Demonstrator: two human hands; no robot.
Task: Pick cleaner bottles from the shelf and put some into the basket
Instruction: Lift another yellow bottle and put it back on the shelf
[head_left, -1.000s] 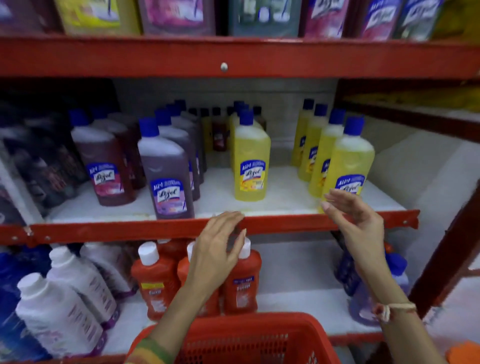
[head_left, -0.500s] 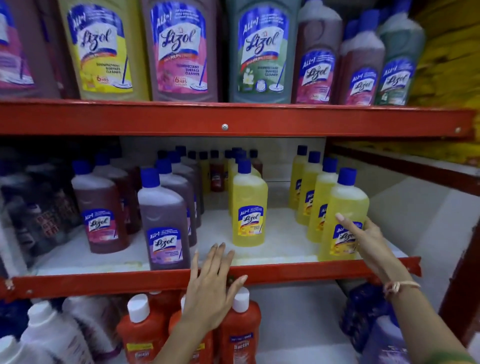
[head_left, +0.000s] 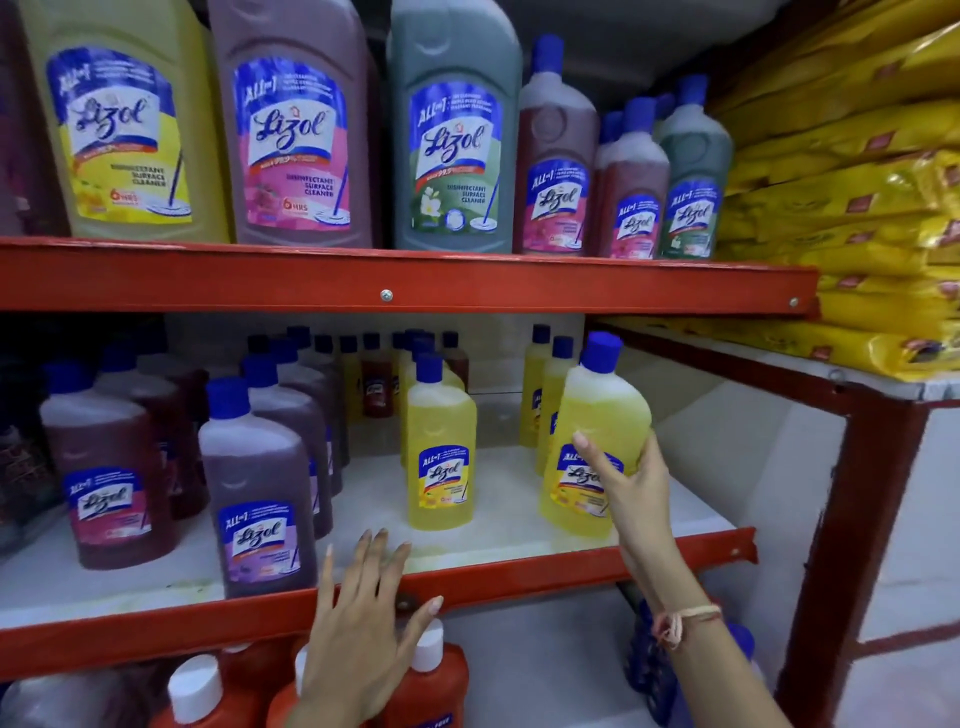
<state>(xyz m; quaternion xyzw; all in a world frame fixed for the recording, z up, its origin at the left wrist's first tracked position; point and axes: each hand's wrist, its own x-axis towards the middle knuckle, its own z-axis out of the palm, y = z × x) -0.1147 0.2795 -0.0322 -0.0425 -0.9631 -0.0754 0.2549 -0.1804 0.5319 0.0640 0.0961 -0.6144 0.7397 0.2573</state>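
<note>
1. Since half a second ago your right hand (head_left: 626, 483) has closed around the front yellow bottle (head_left: 597, 441) at the right end of the middle shelf, and the bottle now leans to the right, its blue cap (head_left: 601, 352) pointing up and right. Before, the fingers only touched its label.
2. Nearest to you, your left hand (head_left: 358, 639) is flat over the red shelf edge (head_left: 519, 574), fingers spread wide and straight, holding nothing. I cannot tell if the palm touches the edge.
3. Under this hand stand orange bottles (head_left: 431, 686) with white caps on the lower shelf.
4. Your right wrist carries a thread band (head_left: 685, 621). The thumb lies across the yellow bottle's label and the other fingers go behind the bottle, so you grip it around the body. Its bottom is at the front of the white shelf board (head_left: 509, 530); I cannot tell if it is lifted.
5. To the left a purple bottle (head_left: 260, 499) stands upright at the shelf front, and a second yellow bottle (head_left: 441, 452) stands in the middle, apart from the gripped one.
6. Behind, more yellow and dark bottles stand in rows.
7. On the top shelf are big Lizol jugs (head_left: 291, 130), and yellow packs (head_left: 852, 197) are stacked at the right.
8. The basket is not in view.
</note>
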